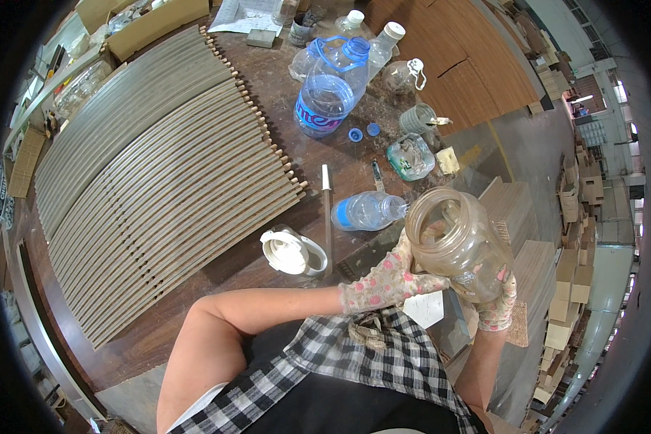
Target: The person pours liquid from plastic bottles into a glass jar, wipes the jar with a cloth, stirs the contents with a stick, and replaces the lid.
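Observation:
Between my gloved hands is a large clear plastic jar (477, 253), tilted with its open mouth toward the upper left. My left hand (396, 278), in a pale glove with pink dots, grips it near the mouth and underside. My right hand (496, 307), gloved alike, wraps the jar's base on the right. Just left of the jar's mouth, a small clear bottle with a blue label (369, 211) lies on its side. A white lid with a loop handle (291, 251) rests on the table to the left of my left hand.
Grey slats with wooden pegs (173, 188) cover the table's left. A big blue-tinted bottle (329, 94) stands at the back, near two blue caps (364, 133). A cut plastic container (411, 157) and a yellowish block (447, 160) sit at the right edge. Cardboard boxes (571, 282) line the floor.

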### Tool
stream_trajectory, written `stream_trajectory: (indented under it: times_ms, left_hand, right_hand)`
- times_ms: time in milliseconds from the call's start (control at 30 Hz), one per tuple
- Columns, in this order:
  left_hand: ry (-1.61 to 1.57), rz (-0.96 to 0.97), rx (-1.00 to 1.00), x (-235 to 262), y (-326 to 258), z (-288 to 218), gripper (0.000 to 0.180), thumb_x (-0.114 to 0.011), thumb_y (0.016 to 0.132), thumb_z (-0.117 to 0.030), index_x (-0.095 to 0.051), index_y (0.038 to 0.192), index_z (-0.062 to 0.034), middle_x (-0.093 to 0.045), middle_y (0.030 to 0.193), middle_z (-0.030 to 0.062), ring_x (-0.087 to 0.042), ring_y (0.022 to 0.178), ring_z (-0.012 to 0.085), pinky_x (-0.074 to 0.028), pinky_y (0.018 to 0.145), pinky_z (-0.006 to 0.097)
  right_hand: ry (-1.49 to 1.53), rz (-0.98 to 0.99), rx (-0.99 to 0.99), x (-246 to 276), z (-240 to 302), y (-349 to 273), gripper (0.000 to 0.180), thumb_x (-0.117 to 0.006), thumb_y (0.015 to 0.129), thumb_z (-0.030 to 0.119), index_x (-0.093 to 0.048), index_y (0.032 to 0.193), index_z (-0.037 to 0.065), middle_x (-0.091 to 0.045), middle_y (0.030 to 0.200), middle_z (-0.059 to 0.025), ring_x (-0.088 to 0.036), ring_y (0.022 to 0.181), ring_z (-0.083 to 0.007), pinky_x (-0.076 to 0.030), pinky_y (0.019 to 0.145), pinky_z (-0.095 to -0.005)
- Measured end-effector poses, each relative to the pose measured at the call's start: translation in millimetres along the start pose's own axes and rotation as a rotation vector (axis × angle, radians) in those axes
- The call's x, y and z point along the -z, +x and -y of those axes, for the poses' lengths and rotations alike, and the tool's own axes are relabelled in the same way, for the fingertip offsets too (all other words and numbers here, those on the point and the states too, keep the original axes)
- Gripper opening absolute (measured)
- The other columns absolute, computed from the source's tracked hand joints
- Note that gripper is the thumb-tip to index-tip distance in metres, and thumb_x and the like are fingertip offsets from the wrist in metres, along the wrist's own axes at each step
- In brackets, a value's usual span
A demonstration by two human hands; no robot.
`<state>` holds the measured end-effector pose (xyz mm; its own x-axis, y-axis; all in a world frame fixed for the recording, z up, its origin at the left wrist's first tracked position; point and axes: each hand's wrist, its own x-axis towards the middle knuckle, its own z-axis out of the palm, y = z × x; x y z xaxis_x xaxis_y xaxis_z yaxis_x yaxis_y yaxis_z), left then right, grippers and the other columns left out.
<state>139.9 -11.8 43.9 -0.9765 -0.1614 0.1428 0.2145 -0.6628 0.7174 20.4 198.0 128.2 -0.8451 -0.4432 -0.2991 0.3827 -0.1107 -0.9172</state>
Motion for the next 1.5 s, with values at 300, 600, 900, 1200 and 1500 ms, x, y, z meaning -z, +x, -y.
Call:
stream_trajectory:
  times_ms: [300,600,900,1200,1500]
  left_hand:
    - [-0.088,0.017,-0.011,-2.3,-0.3,-2.4,0.086,-0.076,0.086,-0.015,-0.017,0.147,0.0001,-0.04,0.144,0.0154,-0.043,0.132,0.0222,-0.042,0.109,0.037]
    - [-0.014,-0.013,-0.06,-3.4,-0.6,-5.1,0.089,-0.079,0.084,-0.021,-0.02,0.146,0.0037,-0.04,0.144,0.0182,-0.042,0.133,0.0241,-0.039,0.11,0.039]
    - [0.079,0.001,-0.085,-0.9,0.2,0.8,0.085,-0.078,0.084,-0.022,-0.023,0.144,0.0053,-0.042,0.142,0.0189,-0.044,0.131,0.0239,-0.04,0.109,0.038]
    - [0.051,0.01,-0.039,-1.9,0.2,-6.7,0.083,-0.077,0.086,-0.019,-0.022,0.144,0.0037,-0.043,0.141,0.0179,-0.045,0.131,0.0235,-0.042,0.107,0.037]
    - [0.047,0.0,-0.066,-4.4,1.1,-5.6,0.082,-0.077,0.085,-0.022,-0.025,0.143,0.0029,-0.045,0.139,0.0173,-0.046,0.129,0.0231,-0.043,0.106,0.037]
  right_hand:
    - [-0.059,0.008,-0.008,13.4,1.9,0.4,0.074,-0.075,0.077,0.037,-0.048,0.135,0.0,-0.058,0.129,-0.0128,-0.059,0.116,-0.0279,-0.048,0.101,-0.0439]
    - [-0.001,0.05,-0.028,6.3,3.9,1.5,0.077,-0.076,0.075,0.037,-0.047,0.137,0.002,-0.055,0.134,-0.0139,-0.056,0.119,-0.0302,-0.048,0.101,-0.0462]
    - [0.035,0.039,-0.005,19.8,2.7,2.9,0.078,-0.077,0.079,0.035,-0.042,0.139,0.0,-0.055,0.132,-0.0158,-0.058,0.116,-0.0316,-0.049,0.099,-0.0475]
    - [0.04,0.052,-0.032,13.0,6.4,2.8,0.079,-0.076,0.079,0.034,-0.04,0.139,-0.003,-0.057,0.128,-0.0178,-0.06,0.113,-0.0349,-0.05,0.097,-0.0508]
    - [-0.017,-0.008,-0.07,9.3,10.1,-0.7,0.078,-0.076,0.074,0.036,-0.045,0.138,0.003,-0.055,0.132,-0.0133,-0.056,0.118,-0.0292,-0.047,0.102,-0.0455]
